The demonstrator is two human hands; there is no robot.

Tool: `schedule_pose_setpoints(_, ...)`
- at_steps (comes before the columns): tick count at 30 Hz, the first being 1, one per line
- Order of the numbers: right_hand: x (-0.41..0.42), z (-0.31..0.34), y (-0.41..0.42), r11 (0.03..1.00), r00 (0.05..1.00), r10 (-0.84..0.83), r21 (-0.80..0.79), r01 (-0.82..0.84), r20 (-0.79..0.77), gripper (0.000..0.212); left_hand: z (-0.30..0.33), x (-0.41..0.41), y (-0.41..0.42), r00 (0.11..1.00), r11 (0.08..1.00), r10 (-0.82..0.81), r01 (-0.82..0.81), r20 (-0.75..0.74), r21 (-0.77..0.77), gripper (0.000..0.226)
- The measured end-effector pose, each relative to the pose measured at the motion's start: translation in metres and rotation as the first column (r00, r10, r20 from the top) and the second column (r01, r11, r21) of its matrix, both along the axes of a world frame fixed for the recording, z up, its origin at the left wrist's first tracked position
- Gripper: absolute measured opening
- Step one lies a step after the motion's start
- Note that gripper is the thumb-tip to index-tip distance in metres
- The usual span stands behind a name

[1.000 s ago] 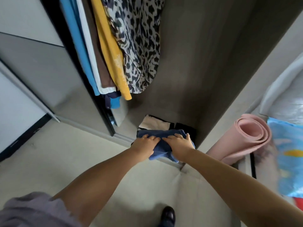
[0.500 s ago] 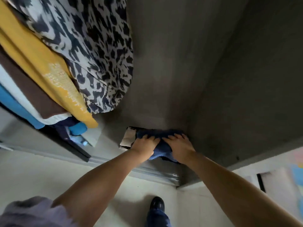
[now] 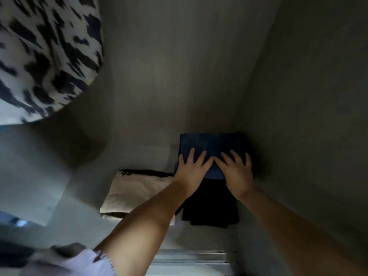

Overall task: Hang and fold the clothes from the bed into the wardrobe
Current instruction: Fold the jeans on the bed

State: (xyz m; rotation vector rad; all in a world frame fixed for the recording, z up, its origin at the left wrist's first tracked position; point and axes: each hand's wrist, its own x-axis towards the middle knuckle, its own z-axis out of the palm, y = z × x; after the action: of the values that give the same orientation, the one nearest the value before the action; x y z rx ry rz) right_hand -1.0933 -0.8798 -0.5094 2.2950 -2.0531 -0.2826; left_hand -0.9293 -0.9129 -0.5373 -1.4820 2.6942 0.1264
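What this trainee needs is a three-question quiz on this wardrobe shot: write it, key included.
1. True or false: the left hand and the right hand press flat, fingers straight, on the blue garment.
2. Which folded piece lies nearest the wardrobe's back wall? A: blue garment. B: black garment. C: cream garment.
3. Fill in: the cream garment lies to the ___ of the black garment.
Key: 1 true; 2 A; 3 left.

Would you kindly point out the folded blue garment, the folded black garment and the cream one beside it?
folded blue garment (image 3: 209, 143): head view, its far flat top.
folded black garment (image 3: 211, 204): head view, its middle.
cream garment (image 3: 137, 191): head view, its top face.
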Motion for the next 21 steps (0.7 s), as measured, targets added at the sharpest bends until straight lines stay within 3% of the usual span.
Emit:
schedule_pose_setpoints(4,-0.006,-0.110,0.023,0.999,0.999,0.031,-0.038,-0.030,0.042,0.069,-0.118,-0.015,0.014,0.999,0.997,-0.042,0.040,0.034,0.061,0.067)
schedule_pose_setpoints(6,-0.002,-0.154,0.039,0.999,1.000,0.018,-0.046,-0.017,0.016,0.079,-0.166,-0.013,0.030,0.995,0.992,-0.059,0.051,0.075,0.112,0.074)
schedule_pose_setpoints(10,0.002,-0.207,0.072,0.982,0.994,-0.111,0.150,0.112,-0.014,0.092,-0.210,-0.011,0.062,0.984,0.976,-0.103,0.072,0.146,0.204,0.088)
schedule_pose_setpoints(13,-0.006,-0.182,0.076,0.901,0.994,-0.092,0.419,0.109,-0.062,0.078,-0.183,-0.005,0.065,0.974,0.933,-0.166,0.104,0.155,0.345,0.082)
schedule_pose_setpoints(15,-0.012,-0.141,0.069,0.836,0.989,-0.145,0.533,0.129,-0.012,0.071,-0.141,0.005,0.058,0.973,0.896,-0.181,0.102,0.146,0.433,0.077)
schedule_pose_setpoints(18,-0.020,-0.062,0.060,0.826,0.972,-0.228,0.540,0.163,0.055,0.068,-0.060,0.018,0.045,0.978,0.903,-0.167,0.101,0.126,0.417,0.070)
schedule_pose_setpoints(21,-0.021,0.026,0.056,0.878,0.964,-0.253,0.437,0.192,0.084,0.062,0.029,0.024,0.039,0.990,0.953,-0.127,0.106,0.060,0.283,0.057)
